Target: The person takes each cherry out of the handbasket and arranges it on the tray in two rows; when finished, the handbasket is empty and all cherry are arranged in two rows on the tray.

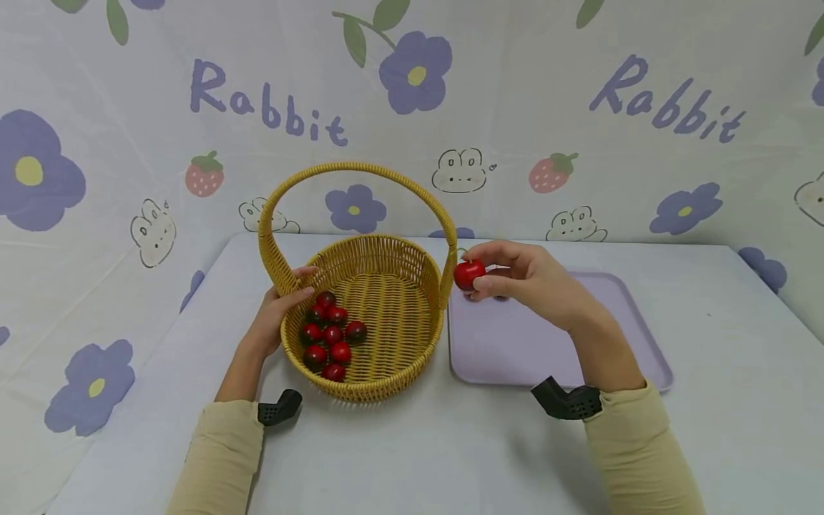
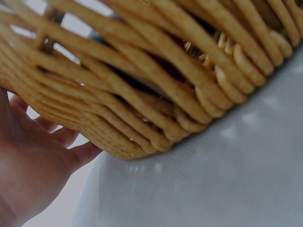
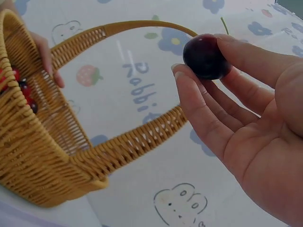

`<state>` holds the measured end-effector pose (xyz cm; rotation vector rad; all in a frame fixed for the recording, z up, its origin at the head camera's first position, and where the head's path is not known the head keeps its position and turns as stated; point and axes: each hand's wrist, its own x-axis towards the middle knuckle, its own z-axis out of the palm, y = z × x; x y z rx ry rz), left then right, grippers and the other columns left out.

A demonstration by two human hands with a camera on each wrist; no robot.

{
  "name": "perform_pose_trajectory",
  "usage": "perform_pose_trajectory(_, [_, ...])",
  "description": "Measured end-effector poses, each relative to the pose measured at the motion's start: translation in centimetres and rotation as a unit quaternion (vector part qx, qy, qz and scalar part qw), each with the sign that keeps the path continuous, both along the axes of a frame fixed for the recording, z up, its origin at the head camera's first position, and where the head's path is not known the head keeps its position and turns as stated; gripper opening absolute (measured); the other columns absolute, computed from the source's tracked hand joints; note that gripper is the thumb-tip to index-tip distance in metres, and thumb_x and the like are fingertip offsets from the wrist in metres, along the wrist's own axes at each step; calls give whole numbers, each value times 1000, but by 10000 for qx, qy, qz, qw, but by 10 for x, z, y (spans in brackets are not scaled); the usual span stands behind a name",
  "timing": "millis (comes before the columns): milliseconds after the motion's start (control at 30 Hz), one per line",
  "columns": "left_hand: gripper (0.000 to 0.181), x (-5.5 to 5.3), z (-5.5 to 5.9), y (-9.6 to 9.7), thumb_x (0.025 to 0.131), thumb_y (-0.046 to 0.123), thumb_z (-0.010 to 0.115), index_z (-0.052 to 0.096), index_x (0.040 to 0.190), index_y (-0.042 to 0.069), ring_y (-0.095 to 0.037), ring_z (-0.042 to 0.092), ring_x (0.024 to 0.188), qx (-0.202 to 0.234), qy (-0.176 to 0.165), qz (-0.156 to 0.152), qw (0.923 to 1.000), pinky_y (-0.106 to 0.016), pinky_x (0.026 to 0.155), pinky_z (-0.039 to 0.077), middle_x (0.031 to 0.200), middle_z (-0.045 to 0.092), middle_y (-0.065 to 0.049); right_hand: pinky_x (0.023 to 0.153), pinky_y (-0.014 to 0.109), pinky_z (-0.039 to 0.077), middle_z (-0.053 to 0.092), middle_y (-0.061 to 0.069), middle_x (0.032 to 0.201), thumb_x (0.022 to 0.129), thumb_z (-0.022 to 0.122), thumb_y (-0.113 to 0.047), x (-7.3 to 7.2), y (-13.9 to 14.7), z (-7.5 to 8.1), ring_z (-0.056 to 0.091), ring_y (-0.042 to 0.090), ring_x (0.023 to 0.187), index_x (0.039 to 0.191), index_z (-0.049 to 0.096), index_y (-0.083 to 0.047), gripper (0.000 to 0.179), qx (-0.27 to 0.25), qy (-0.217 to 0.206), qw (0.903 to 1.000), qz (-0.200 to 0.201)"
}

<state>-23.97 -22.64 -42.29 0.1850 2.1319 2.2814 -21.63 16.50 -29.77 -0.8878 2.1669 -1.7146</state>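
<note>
My right hand (image 1: 531,282) pinches a red cherry (image 1: 469,275) with a green stem between thumb and fingertips, just right of the basket's handle. In the right wrist view the cherry (image 3: 206,56) shows its dark side. My left hand (image 1: 270,318) grips the left side of the yellow woven basket (image 1: 393,386) at the foot of its tall handle, thumb over the rim. Several dark red cherries (image 1: 332,335) lie in the left part of the basket. The left wrist view shows the hand (image 2: 38,161) against the outside of the weave.
A pale purple tray (image 1: 508,357) lies to the right of the basket on the white table (image 1: 399,458). Small dark parts of something show on the tray under my right hand, mostly hidden. A printed cloth (image 1: 502,86) hangs behind the table.
</note>
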Motion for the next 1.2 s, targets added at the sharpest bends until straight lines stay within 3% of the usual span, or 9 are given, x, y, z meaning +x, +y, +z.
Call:
perform_pose_trajectory(267, [48,1,-1,0,96,14,52,39,140,-1,-32,34,131,-31,-7,12,10000,-45,109,24,143,35,-19,86,29,50,59,13,115,95,59,-15,-7,18,1,65,26,95,125,51,-7,32,-109,3,9981,-611])
perform_pose_trajectory(500, [48,1,-1,0,96,14,52,40,140,0,-32,34,131,-25,-32,32,10000,-45,109,24,144,35,-18,88,26,48,58,15,114,94,61,-17,-20,32,-7,65,24,95,124,51,-2,34,-61,-93,9943,-1063])
perform_pose_trajectory(800, [47,1,0,0,96,13,51,39,140,1,-32,34,131,-44,-14,10,10000,-45,109,25,143,35,-18,87,24,48,53,14,116,95,61,-15,-36,45,-20,63,18,95,127,49,0,38,-359,-632,9878,-1381])
perform_pose_trajectory(1200, [46,0,0,0,96,13,52,41,139,1,-31,35,131,-22,-43,25,10000,-45,109,25,143,35,-17,87,24,47,45,15,122,94,61,-19,-57,60,-47,59,19,100,132,40,5,49,-386,-1494,9667,-2041])
